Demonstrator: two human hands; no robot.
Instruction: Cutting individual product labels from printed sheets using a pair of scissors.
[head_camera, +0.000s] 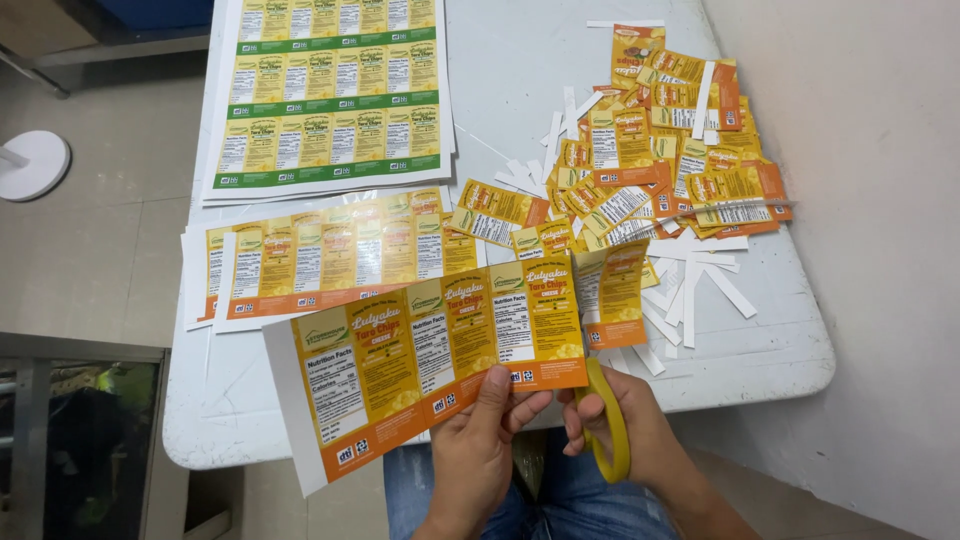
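The strip of orange-and-yellow labels (430, 360) is held above the near edge of the bench (520, 90), long axis running left to right. The left hand (480, 440) pinches its near edge. The right hand (630, 430), at the strip's right end, grips the yellow scissors (612, 425).

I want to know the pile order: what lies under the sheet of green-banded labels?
Under the green-banded sheet, white edges of more sheets show at its left and bottom. Below them is the white table. Their printed faces are covered.
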